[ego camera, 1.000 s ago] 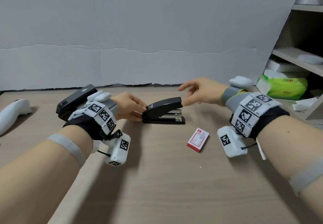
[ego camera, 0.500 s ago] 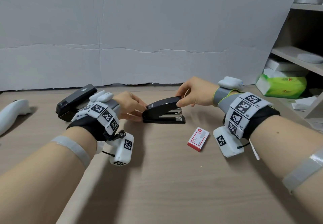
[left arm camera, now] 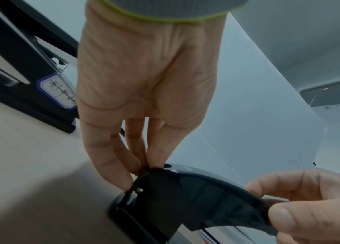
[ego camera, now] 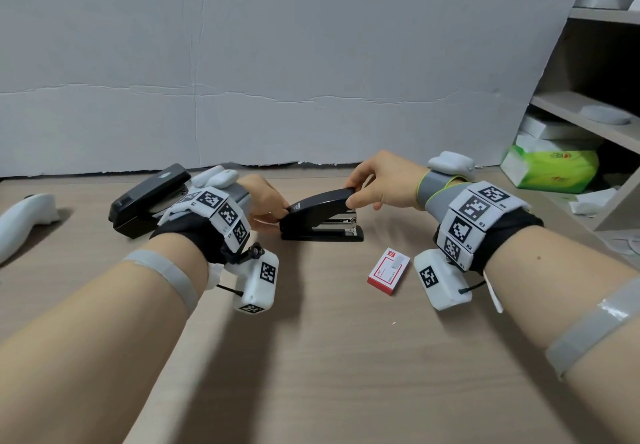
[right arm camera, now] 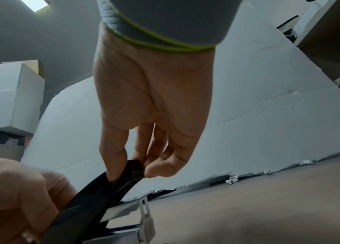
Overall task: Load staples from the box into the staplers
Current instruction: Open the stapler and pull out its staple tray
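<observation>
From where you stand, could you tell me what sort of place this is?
Probably an office or storeroom desk: a wooden table with two staplers, and shelves of boxes on the right.

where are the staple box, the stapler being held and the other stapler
staple box (ego camera: 388, 270): head view, its white top face
held stapler (ego camera: 320, 203): head view, its black top arm
second stapler (ego camera: 145, 198): head view, its black upper body
</observation>
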`<state>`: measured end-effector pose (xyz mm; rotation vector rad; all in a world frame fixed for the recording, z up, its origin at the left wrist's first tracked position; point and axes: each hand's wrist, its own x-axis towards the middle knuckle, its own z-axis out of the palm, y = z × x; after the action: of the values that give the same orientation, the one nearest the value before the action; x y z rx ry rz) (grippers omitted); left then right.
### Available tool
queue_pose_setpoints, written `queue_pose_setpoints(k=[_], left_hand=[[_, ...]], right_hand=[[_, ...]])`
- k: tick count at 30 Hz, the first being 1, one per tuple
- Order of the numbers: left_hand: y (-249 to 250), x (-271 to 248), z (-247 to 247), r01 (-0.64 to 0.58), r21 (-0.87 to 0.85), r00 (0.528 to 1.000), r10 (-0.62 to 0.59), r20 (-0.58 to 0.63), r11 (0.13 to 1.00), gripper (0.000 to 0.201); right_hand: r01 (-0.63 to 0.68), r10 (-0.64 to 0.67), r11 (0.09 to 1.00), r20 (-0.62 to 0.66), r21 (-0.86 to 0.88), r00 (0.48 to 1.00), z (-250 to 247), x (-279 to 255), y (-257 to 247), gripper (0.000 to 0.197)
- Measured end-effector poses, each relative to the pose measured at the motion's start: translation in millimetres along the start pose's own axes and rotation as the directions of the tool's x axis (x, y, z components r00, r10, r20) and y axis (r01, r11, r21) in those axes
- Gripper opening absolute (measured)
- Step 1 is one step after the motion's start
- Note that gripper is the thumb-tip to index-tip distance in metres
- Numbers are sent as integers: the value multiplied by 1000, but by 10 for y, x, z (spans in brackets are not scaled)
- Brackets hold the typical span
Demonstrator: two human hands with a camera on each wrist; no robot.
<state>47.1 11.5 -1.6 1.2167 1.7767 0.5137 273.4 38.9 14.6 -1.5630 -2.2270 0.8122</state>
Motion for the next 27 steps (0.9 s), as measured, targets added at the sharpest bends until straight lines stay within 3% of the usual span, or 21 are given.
queue_pose_setpoints(k=[6,9,15,18,23,25,27], left_hand=[[47,-10,26,4,122,999,-8,39,993,15],[45,54,-18,-35,169,999,31,25,985,28],[-30,124,-35,-12,113,998,6,55,994,15],[-79,153,-28,-118,116,989,127,-76,986,17],[2,47,92,-297,176,932,325,-158,938,38],[113,-32,138,-394,171,897,418,-142,903,46],[233,-133,214,-485,149,868,495,-36,862,46]], right_hand=[[-9,10,1000,-12,24,1000,15,3,29,22],[-5,6,1000,-17,30,1000,28,3,33,24],[-13,14,999,-26,49,1000,28,12,48,26],[-21,22,998,-26,63,999,44,13,49,26],[-18,21,993,-30,116,999,88,21,59,29],[-35,38,995,-27,98,999,109,20,79,35],[-80,79,996,8,29,997,136,12,126,45]])
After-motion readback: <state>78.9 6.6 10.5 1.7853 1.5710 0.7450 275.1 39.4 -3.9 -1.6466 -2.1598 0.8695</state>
